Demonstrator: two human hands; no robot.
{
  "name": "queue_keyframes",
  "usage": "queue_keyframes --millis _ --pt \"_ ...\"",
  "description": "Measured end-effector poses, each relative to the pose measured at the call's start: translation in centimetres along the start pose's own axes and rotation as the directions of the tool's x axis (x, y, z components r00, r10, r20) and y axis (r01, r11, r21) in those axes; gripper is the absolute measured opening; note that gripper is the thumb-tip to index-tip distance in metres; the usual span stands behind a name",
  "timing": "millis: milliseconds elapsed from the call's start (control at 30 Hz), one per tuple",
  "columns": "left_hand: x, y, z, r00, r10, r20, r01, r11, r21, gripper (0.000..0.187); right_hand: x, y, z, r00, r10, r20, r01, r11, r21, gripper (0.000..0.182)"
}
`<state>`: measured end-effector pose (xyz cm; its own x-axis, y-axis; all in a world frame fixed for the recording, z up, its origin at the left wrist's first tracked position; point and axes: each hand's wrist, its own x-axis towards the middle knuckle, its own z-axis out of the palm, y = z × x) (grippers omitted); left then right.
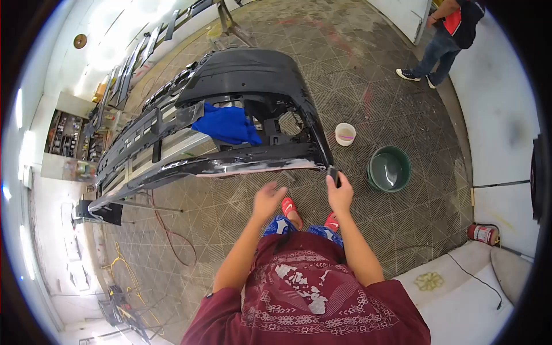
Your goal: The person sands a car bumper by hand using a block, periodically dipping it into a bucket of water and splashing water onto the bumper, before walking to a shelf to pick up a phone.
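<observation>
A black car bumper (230,75) lies across a stand in front of me, with a blue cloth (227,124) draped inside it. My right hand (339,192) holds a small dark sanding block (333,174) against the bumper's near right corner. My left hand (267,198) hovers just below the bumper's lower edge, fingers loosely spread and holding nothing.
A green bucket of water (389,168) and a small white tub (345,134) stand on the tiled floor to the right. Another person (445,40) stands at the far right. A red hose (169,233) trails on the floor at left. A red canister (482,233) lies by a white panel (460,293).
</observation>
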<state>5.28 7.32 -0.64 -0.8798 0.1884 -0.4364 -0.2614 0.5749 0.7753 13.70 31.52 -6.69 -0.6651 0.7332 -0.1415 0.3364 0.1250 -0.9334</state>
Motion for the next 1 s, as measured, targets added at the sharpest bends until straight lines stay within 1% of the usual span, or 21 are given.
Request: queue_keyframes --millis 33,67,100,133,200,300,367,433,500,567,600,633,700,767,800,833,867,900,933,967,1000 --pt "0.1 0.1 -1.5 1.0 0.003 0.011 -0.003 1.0 -0.001 0.058 -0.1 -0.7 0.9 0.999 -0.031 0.008 0.031 1.0 0.002 0.044" --pt "0.2 -0.1 -2.9 1.0 -0.019 -0.014 0.015 0.962 -0.272 0.056 -0.3 -1.3 2.0 0.995 -0.097 0.014 0.097 0.995 0.001 0.043" --pt "0.4 0.2 -3.8 0.998 -0.048 -0.031 0.025 0.851 -0.524 0.055 -0.5 -2.5 3.1 0.986 -0.164 0.019 0.164 0.986 0.0 0.041" --pt "0.5 0.4 -4.5 0.999 -0.045 -0.019 0.028 0.85 -0.526 0.055 -0.8 -3.7 4.0 0.976 -0.214 0.03 0.214 0.977 -0.013 0.04" --pt "0.9 1.1 -5.6 0.996 0.005 0.085 0.063 0.637 -0.769 0.052 -2.0 -6.5 5.6 0.968 -0.242 0.059 0.245 0.968 -0.049 0.041" --pt "2.5 0.6 -5.7 0.978 0.1 0.181 0.087 0.596 -0.798 0.048 -5.3 -10.0 8.3 0.95 -0.309 0.039 0.311 0.936 -0.166 0.039" --pt "3.5 0.6 -5.2 0.979 0.102 0.176 0.087 0.572 -0.815 0.039 -5.2 -10.7 9.1 0.939 -0.342 -0.017 0.331 0.92 -0.211 0.037" --pt "4.3 0.1 -5.2 0.989 0.14 0.056 -0.068 0.747 -0.662 0.031 -2.4 -9.3 9.2 0.946 -0.32 -0.056 0.3 0.927 -0.227 0.035" --pt "4.7 0.0 -5.4 0.983 0.169 0.073 -0.072 0.717 -0.693 0.032 1.1 -7.6 9.1 0.978 -0.177 -0.108 0.136 0.942 -0.306 0.033" --pt "5.7 -0.6 -6.0 0.97 0.216 0.108 -0.113 0.801 -0.588 0.033 0.2 -8.5 9.9 0.985 -0.095 -0.141 0.043 0.941 -0.335 0.034" --pt "7.1 -2.5 -5.9 0.968 0.204 0.144 -0.108 0.863 -0.494 0.035 -1.6 -10.2 10.7 0.965 -0.224 -0.137 0.17 0.931 -0.324 0.034" --pt "7.3 -2.9 -5.9 0.964 0.212 0.159 -0.103 0.854 -0.51 0.035 -4.5 -12.3 11.8 0.927 -0.351 -0.131 0.296 0.901 -0.317 0.034" --pt "7.5 -2.8 -6.2 0.915 0.378 0.143 -0.278 0.845 -0.457 0.035 -7.5 -14.7 13.0 0.921 -0.378 -0.092 0.342 0.899 -0.274 0.035" --pt "7.6 -2.9 -6.3 0.914 0.36 0.187 -0.22 0.827 -0.517 0.036 -3.0 -11.3 11.7 0.965 -0.221 -0.141 0.147 0.901 -0.407 0.035" --pt "7.5 -3.0 -6.0 0.912 0.356 0.205 -0.201 0.822 -0.533 0.036 -0.4 -8.4 10.9 0.982 -0.044 -0.184 -0.036 0.91 -0.412 0.035" --pt "7.5 -3.2 -6.1 0.907 0.356 0.226 -0.186 0.819 -0.543 0.035 1.0 -8.4 10.0 0.978 0.143 -0.152 -0.185 0.93 -0.317 0.035" --pt "8.4 -5.3 -5.6 0.869 0.45 0.206 -0.43 0.893 -0.135 0.035 -0.2 -8.1 10.9 0.968 -0.01 -0.252 -0.088 0.923 -0.376 0.034" --pt "8.8 -5.2 -5.9 0.863 0.463 0.203 -0.438 0.885 -0.157 0.035 -1.3 -7.8 12.4 0.927 -0.185 -0.325 0.02 0.893 -0.45 0.034" --pt "8.9 -4.9 -6.2 0.69 0.709 0.143 -0.723 0.687 0.08 0.035 -3.9 -11.7 13.2 0.941 -0.21 -0.265 0.077 0.896 -0.438 0.033" --pt "9.0 -5.0 -6.4 0.437 0.886 0.153 -0.87 0.373 0.323 0.036 -6.2 -13.2 14.3 0.93 -0.297 -0.216 0.182 0.884 -0.43 0.034" --pt "9.1 -6.0 -6.1 0.454 0.874 0.172 -0.873 0.397 0.285 0.034 -8.0 -15.5 15.0 0.917 -0.349 -0.193 0.23 0.858 -0.459 0.034"
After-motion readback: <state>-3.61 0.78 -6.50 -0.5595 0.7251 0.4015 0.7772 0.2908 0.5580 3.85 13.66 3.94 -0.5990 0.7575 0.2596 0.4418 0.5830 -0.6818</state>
